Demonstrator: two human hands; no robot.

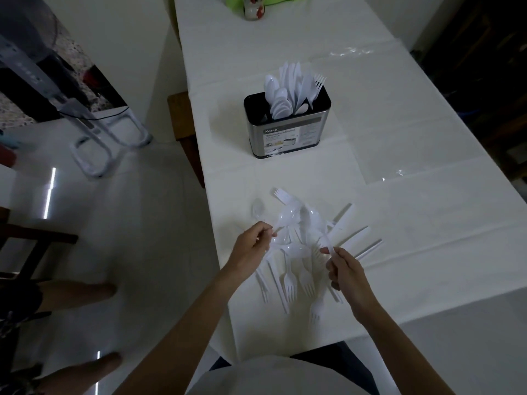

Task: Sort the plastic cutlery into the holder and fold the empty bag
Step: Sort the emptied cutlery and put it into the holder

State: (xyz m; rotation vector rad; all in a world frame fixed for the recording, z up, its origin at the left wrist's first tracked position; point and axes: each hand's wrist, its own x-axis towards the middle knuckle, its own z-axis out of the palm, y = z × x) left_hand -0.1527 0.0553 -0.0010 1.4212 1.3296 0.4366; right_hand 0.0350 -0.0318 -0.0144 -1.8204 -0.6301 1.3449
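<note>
Glossy white tiled floor (119, 212) at left. Left hand (252, 246) fingers pinching clear plastic spoon (258, 212), bowl pointing away. White plastic cutlery pile (302, 252) on white-covered worktop (413, 223), fork tines mostly toward person. Steel black-rimmed holder (286, 132), label "Kasso", cutlery upright inside. Right hand (346, 272) fingers pinching white plastic fork (326, 243), handle pointing away-left.

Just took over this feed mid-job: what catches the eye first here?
The loose pile of white plastic cutlery on the white table, with the left hand and right hand each pinching a piece at its edges. Behind it stands the black-rimmed steel holder, already partly filled.
</note>
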